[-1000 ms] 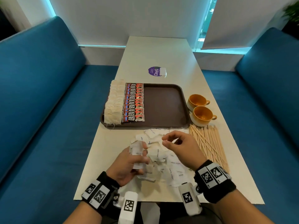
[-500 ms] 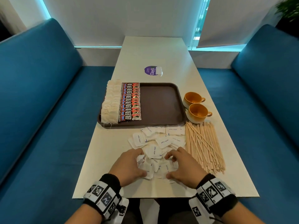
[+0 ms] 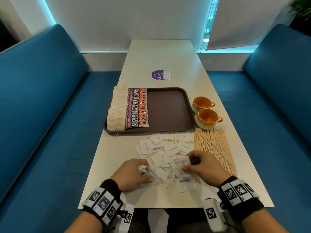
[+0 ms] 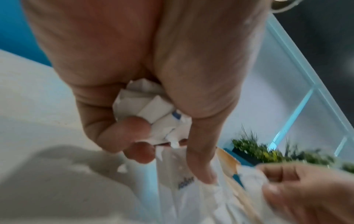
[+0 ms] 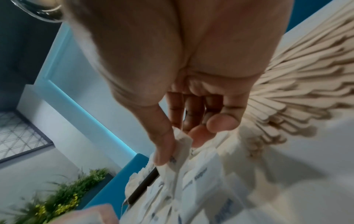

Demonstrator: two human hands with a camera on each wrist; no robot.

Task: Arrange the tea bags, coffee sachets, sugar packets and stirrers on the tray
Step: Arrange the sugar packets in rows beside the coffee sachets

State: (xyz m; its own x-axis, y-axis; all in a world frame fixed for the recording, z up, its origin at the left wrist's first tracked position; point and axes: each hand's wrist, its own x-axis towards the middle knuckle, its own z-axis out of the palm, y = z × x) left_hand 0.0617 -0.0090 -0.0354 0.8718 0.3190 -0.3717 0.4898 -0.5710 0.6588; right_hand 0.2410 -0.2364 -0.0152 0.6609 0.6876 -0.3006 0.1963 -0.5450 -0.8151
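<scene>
A brown tray (image 3: 168, 108) holds a column of tea bags (image 3: 117, 109) at its left edge and a column of red coffee sachets (image 3: 137, 108) beside them. White sugar packets (image 3: 162, 148) lie scattered on the table in front of the tray. Wooden stirrers (image 3: 213, 147) lie in a pile to their right. My left hand (image 3: 134, 174) grips a small bunch of sugar packets (image 4: 151, 112) in its curled fingers. My right hand (image 3: 200, 163) pinches one sugar packet (image 5: 181, 145) between thumb and fingers above the pile.
Two orange cups (image 3: 206, 115) stand right of the tray, just behind the stirrers. A purple sticker (image 3: 159, 75) marks the table farther back. Blue sofas flank the table on both sides. The right half of the tray is bare.
Both hands pressed down on the near packets half a second ago. They have since drawn apart, the left keeping a bunch of packets and the right lifting one.
</scene>
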